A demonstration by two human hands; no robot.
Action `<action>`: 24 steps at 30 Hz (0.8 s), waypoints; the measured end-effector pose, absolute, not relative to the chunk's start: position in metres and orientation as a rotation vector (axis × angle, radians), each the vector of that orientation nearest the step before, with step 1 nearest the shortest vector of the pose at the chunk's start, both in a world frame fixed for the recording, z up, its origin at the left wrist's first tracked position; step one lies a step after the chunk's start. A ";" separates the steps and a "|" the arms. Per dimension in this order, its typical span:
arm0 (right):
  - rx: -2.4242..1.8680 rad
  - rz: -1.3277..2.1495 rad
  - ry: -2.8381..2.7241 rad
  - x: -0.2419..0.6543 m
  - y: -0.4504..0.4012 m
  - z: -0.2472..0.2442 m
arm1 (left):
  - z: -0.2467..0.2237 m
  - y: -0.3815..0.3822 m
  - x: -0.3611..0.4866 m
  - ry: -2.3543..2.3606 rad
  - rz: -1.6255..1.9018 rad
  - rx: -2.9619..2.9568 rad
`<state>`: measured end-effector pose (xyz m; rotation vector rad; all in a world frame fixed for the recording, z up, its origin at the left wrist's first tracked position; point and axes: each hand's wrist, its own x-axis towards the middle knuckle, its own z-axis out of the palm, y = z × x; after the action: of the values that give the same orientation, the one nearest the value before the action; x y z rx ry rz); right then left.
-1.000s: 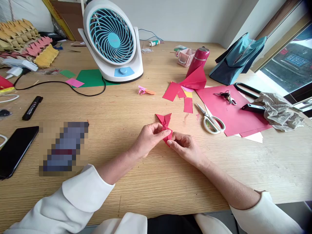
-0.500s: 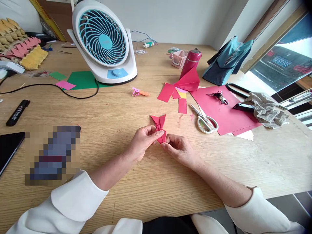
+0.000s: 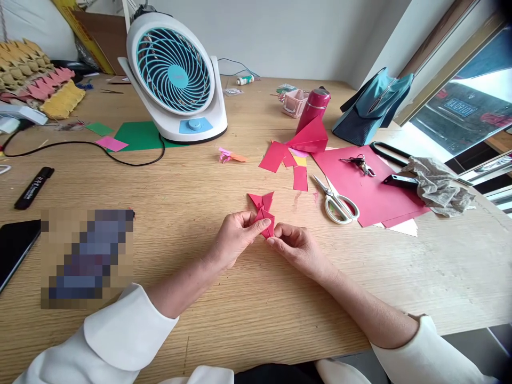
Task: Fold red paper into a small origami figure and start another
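A small red folded paper figure (image 3: 262, 202) is held above the wooden table, its two pointed flaps spread at the far end. My left hand (image 3: 237, 236) pinches it from the left, thumb lying across its front. At its lower right corner, my right hand (image 3: 296, 246) has thumb and forefinger closed on the paper's tip. The fingers behind the paper are partly hidden. Beyond the hands lie cut red paper pieces (image 3: 273, 156), and white-handled scissors (image 3: 340, 205) rest to the right.
A white fan (image 3: 176, 74) stands at the back left on green paper (image 3: 134, 134). Red sheets (image 3: 352, 181) lie at right under keys (image 3: 360, 164). Behind are a red bottle (image 3: 314, 106) and a teal bag (image 3: 372, 109). A black marker (image 3: 34, 188) lies far left.
The view has shifted slightly, so everything sits a little lower in the picture. Both hands keep their hold on the folded paper, with its lower fold looking slightly changed.
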<state>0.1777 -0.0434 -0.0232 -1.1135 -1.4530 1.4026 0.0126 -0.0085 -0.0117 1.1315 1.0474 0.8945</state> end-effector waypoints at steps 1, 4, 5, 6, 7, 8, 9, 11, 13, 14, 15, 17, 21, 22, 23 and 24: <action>-1.110 1.409 -1.448 0.178 -0.043 -0.024 | -0.012 -0.009 0.012 1.050 0.897 1.147; -1.109 1.417 -1.447 0.179 -0.043 -0.025 | -0.012 -0.009 0.012 1.051 0.897 1.184; -1.111 1.419 -1.448 0.179 -0.043 -0.026 | -0.011 -0.009 0.012 1.051 0.900 1.192; -1.114 1.420 -1.449 0.179 -0.043 -0.026 | -0.011 -0.010 0.012 1.052 0.905 1.198; -1.120 1.418 -1.455 0.180 -0.043 -0.027 | -0.011 -0.010 0.012 1.053 0.910 1.200; -1.125 1.415 -1.465 0.180 -0.043 -0.027 | -0.011 -0.010 0.013 1.053 0.913 1.197; -1.127 1.408 -1.480 0.180 -0.043 -0.027 | -0.010 -0.010 0.013 1.053 0.913 1.188; -1.117 1.385 -1.520 0.181 -0.044 -0.026 | -0.009 -0.010 0.013 1.050 0.899 1.150; -1.103 1.346 -1.565 0.181 -0.045 -0.024 | -0.008 -0.009 0.013 1.035 0.875 1.088; -1.103 1.319 -1.592 0.181 -0.046 -0.023 | -0.008 -0.009 0.012 1.024 0.860 1.050; -1.109 1.288 -1.619 0.181 -0.047 -0.022 | -0.008 -0.009 0.012 1.012 0.839 1.009; -1.134 1.232 -1.666 0.181 -0.047 -0.020 | -0.007 -0.009 0.011 0.994 0.798 0.943; -1.148 1.242 -1.636 0.181 -0.048 -0.019 | -0.007 -0.008 0.009 0.993 0.821 0.988; -1.133 1.266 -1.607 0.180 -0.048 -0.020 | -0.007 -0.008 0.009 0.999 0.840 1.015; -1.115 1.290 -1.578 0.180 -0.048 -0.021 | -0.007 -0.008 0.009 1.010 0.856 1.033; -1.099 1.311 -1.554 0.179 -0.048 -0.022 | -0.007 -0.007 0.009 1.020 0.866 1.042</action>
<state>0.1795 -0.0479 -0.0223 -1.0994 -1.5542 1.3110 0.0088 -0.0071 -0.0068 1.0421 1.0204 0.8665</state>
